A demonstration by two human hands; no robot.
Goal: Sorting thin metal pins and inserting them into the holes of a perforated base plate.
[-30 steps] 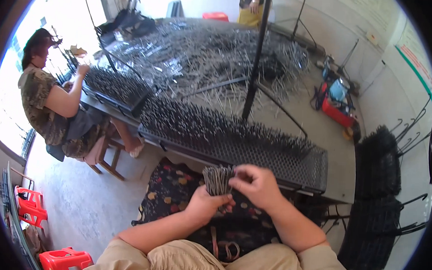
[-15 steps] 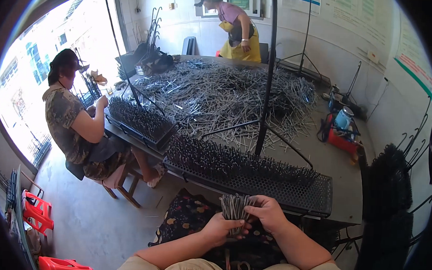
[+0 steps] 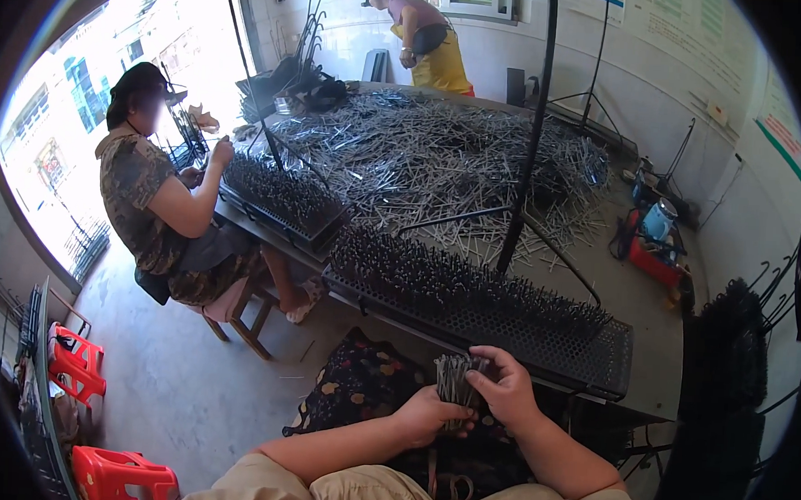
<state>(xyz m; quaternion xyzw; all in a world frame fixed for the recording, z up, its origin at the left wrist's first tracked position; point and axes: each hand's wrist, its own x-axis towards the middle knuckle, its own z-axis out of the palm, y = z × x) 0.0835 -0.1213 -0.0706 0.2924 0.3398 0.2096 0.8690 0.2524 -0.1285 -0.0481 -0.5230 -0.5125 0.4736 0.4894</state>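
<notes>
A bundle of thin grey metal rods (image 3: 454,375) stands roughly upright in my left hand (image 3: 431,416), whose fingers wrap round its lower part. My right hand (image 3: 507,393) closes on the upper right side of the same bundle, thumb against the rods and forefinger curled above. Just beyond my hands lies a long black perforated tray (image 3: 606,355). Many dark rods (image 3: 457,284) stand close together in its holes; bare holes show at its right end and along its near side.
A large heap of loose rods (image 3: 440,153) covers the table (image 3: 653,306). A black stand (image 3: 514,224) rises behind the tray. At left, a seated person (image 3: 153,181) works at another tray (image 3: 316,233); another person (image 3: 432,41) stands beyond. Red stools (image 3: 122,475) are at lower left.
The view has shifted, so the scene sits further right. My right hand has moved slightly up along the bundle. The far person's arm has drawn in, and the seated person's hand is higher.
</notes>
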